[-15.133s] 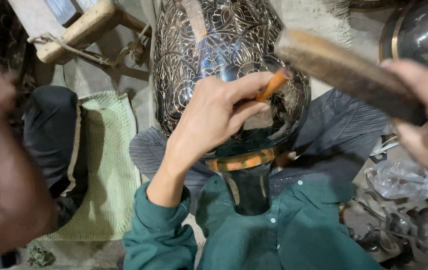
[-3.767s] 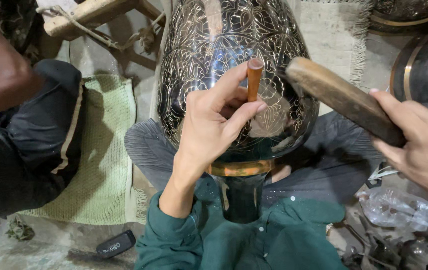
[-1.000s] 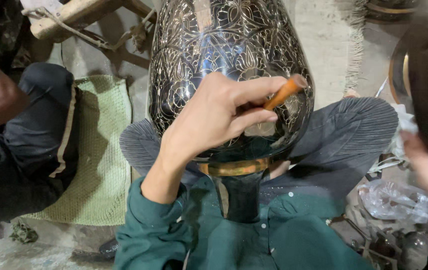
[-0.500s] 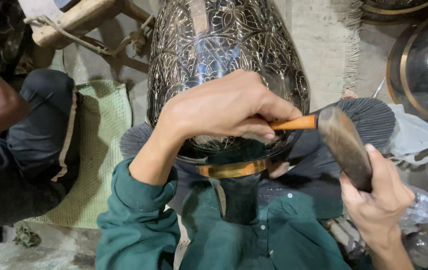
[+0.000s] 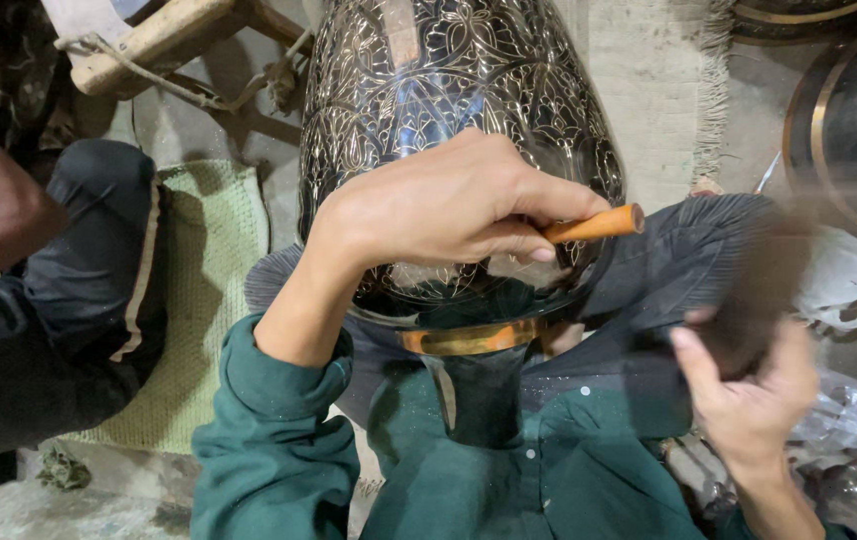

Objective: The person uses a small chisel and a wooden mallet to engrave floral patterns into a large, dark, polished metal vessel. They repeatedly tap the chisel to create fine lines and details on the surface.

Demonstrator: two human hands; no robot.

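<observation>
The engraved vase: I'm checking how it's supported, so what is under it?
Under the engraved vase a brass band rings its neck, and a dark stem rests in the person's lap on the green shirt. The left hand covers its lower body.

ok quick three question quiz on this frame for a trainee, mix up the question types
1. True or false: the left hand holds an orange-handled chisel-like tool against the large dark engraved metal vase.
2. Multiple choice: the right hand looks (a) sharp and resting on the vase, (b) motion-blurred, gripping a blurred dark wooden mallet, (c) out of view.
3. Fill in: the woven mat to the left of the vase is pale ____.

Key: 1 true; 2 b; 3 green.
</observation>
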